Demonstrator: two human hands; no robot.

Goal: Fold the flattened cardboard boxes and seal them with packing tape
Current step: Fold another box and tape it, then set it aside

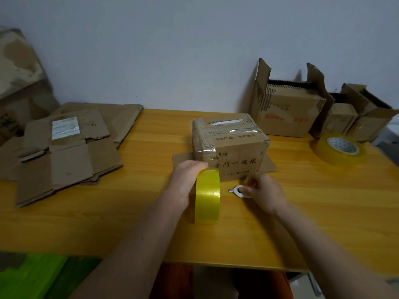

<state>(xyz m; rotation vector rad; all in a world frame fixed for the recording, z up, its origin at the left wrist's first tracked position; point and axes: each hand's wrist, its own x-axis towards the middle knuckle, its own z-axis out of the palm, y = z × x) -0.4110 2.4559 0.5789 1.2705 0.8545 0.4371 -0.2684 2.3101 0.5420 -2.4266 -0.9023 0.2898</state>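
A small folded cardboard box point(231, 145) stands in the middle of the yellow table point(129, 216), with tape strips on its top and bottom flaps spread flat. My left hand point(185, 182) grips a roll of yellow packing tape point(207, 195), held upright on edge just in front of the box. My right hand point(264, 190), blurred, has its fingers curled on a small white cutter point(238, 190) lying on the table to the right of the roll.
A pile of flattened cardboard boxes point(64, 147) lies at the left. Two open boxes point(289, 106) stand at the back right by the wall. A second tape roll point(341, 148) lies flat at the right. Something green point(32, 277) sits below the table's front edge.
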